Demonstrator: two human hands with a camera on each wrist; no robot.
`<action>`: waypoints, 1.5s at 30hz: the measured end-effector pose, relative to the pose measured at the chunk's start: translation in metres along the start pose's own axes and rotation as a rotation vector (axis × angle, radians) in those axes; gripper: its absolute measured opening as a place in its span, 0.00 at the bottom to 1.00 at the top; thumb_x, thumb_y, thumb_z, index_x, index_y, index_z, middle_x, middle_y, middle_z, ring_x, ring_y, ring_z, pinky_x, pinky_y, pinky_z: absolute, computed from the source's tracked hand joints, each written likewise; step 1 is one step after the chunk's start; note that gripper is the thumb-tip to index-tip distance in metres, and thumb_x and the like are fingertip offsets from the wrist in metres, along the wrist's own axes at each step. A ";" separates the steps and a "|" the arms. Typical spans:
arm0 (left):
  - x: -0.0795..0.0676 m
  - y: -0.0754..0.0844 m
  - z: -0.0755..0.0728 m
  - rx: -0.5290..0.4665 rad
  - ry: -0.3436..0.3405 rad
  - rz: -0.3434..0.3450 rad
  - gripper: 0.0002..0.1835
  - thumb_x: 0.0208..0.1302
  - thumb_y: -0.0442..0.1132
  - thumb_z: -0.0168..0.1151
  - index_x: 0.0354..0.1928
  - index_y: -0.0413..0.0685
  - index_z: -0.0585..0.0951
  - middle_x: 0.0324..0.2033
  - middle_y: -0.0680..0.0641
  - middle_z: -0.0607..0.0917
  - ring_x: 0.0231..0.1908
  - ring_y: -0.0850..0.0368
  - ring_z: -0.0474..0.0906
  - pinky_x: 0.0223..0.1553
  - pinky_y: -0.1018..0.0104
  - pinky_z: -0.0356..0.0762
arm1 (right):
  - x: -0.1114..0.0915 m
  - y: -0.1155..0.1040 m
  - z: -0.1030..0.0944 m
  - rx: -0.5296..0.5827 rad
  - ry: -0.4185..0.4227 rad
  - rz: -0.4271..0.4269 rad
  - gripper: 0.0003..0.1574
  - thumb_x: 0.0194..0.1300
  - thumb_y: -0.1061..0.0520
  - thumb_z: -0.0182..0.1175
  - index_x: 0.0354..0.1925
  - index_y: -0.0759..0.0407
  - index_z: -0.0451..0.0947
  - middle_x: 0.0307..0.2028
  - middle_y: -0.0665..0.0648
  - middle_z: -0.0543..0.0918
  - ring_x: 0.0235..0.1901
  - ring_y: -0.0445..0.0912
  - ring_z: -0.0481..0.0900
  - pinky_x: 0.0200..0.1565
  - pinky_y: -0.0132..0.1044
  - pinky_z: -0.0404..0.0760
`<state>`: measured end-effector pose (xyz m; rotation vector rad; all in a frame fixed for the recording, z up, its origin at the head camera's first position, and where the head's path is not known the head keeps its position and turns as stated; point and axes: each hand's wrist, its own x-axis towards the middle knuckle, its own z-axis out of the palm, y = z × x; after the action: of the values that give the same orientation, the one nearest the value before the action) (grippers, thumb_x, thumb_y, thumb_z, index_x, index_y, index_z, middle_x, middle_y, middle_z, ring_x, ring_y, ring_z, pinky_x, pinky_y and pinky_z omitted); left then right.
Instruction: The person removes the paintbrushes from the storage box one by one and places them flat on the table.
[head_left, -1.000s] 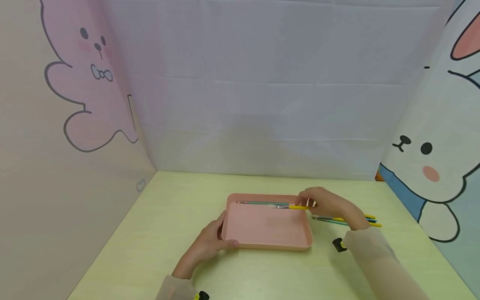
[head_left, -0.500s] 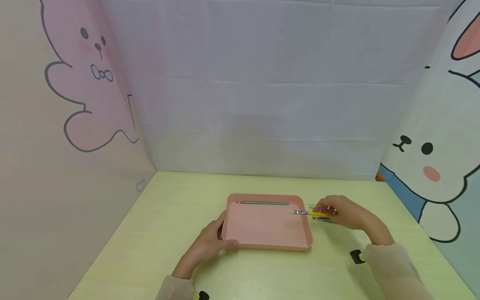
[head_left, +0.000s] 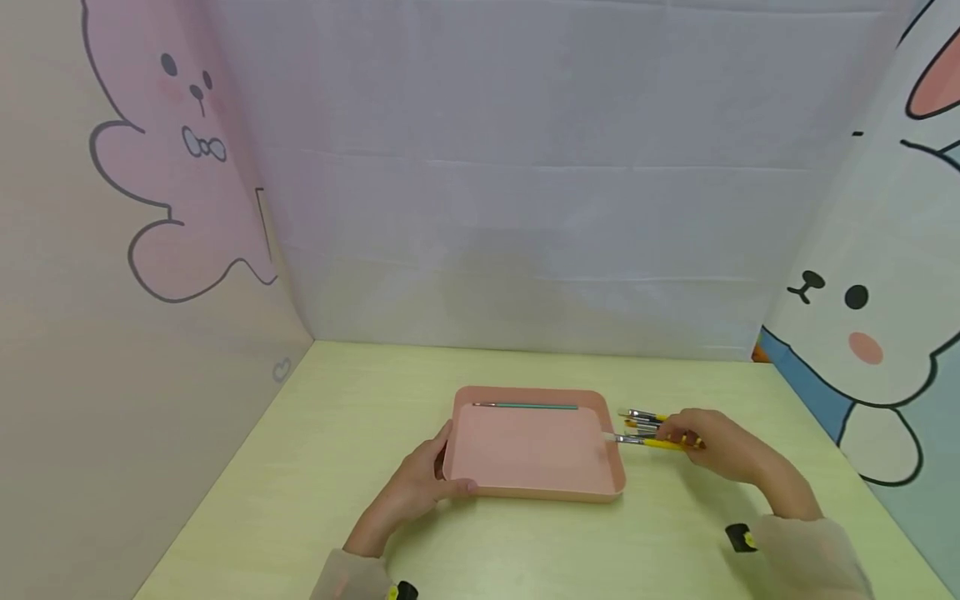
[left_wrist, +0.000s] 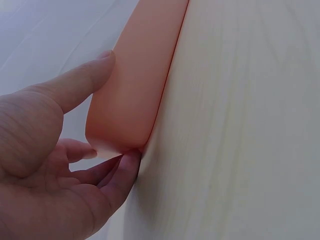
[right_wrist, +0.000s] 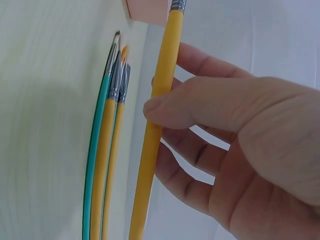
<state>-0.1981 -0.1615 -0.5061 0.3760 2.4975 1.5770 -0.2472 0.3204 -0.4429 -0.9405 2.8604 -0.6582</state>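
Note:
A pink tray (head_left: 525, 454) lies on the table, and my left hand (head_left: 416, 479) holds its near left corner. In the left wrist view the thumb presses the tray's side wall (left_wrist: 135, 75) while the other fingers curl round the corner. One green paintbrush (head_left: 525, 407) lies inside the tray along its far side. My right hand (head_left: 716, 446) pinches a yellow-handled paintbrush (right_wrist: 167, 55) between thumb and fingers, its bristles over the tray's right rim. Beside that hand lie several paintbrushes (head_left: 639, 422) on the table, with green (right_wrist: 97, 130) and yellow handles, partly hidden by the hand.
The pale wooden table (head_left: 360, 417) carries the tray and brushes. A white sheet (head_left: 525, 208) closes off the back. Cartoon-printed panels (head_left: 847, 392) stand at left and right.
My right hand has moved right and nearer, carrying the yellow-handled paintbrush from over the tray to its right edge. The left hand, tray and green paintbrush have stayed in place.

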 end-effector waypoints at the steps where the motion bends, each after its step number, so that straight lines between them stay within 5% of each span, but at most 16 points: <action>1: 0.000 0.000 0.000 -0.002 -0.001 0.004 0.63 0.61 0.48 0.82 0.86 0.42 0.47 0.66 0.41 0.78 0.58 0.49 0.78 0.62 0.48 0.75 | -0.002 0.002 0.000 -0.005 0.004 0.002 0.25 0.59 0.77 0.68 0.48 0.53 0.86 0.41 0.45 0.83 0.38 0.40 0.77 0.42 0.39 0.82; 13: 0.001 0.001 0.000 -0.014 -0.008 0.002 0.65 0.60 0.48 0.82 0.85 0.40 0.46 0.68 0.40 0.78 0.60 0.49 0.78 0.64 0.47 0.75 | -0.017 0.025 -0.006 -0.036 0.010 0.087 0.26 0.58 0.78 0.67 0.49 0.54 0.86 0.43 0.48 0.85 0.37 0.48 0.79 0.42 0.39 0.83; 24: 0.004 -0.001 0.000 -0.008 -0.013 0.003 0.64 0.61 0.46 0.82 0.85 0.38 0.46 0.71 0.38 0.76 0.63 0.47 0.78 0.66 0.46 0.74 | -0.018 0.033 -0.008 -0.044 -0.003 0.155 0.25 0.59 0.78 0.67 0.48 0.54 0.87 0.41 0.48 0.84 0.39 0.45 0.77 0.44 0.44 0.84; 35: 0.003 -0.003 0.000 0.005 -0.005 -0.010 0.64 0.61 0.47 0.82 0.85 0.39 0.46 0.69 0.40 0.78 0.61 0.49 0.78 0.65 0.47 0.74 | -0.019 0.043 0.001 -0.055 -0.010 0.140 0.23 0.58 0.78 0.69 0.45 0.56 0.86 0.41 0.50 0.85 0.40 0.46 0.78 0.46 0.48 0.84; 45: 0.004 -0.003 0.000 0.012 -0.008 0.002 0.64 0.61 0.48 0.81 0.85 0.39 0.46 0.69 0.40 0.77 0.61 0.49 0.78 0.65 0.48 0.74 | -0.020 0.053 0.008 -0.034 -0.003 0.132 0.21 0.62 0.77 0.67 0.44 0.53 0.87 0.38 0.45 0.82 0.35 0.40 0.72 0.39 0.36 0.78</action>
<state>-0.2018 -0.1619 -0.5084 0.3856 2.5032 1.5585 -0.2583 0.3673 -0.4735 -0.7481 2.9083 -0.5977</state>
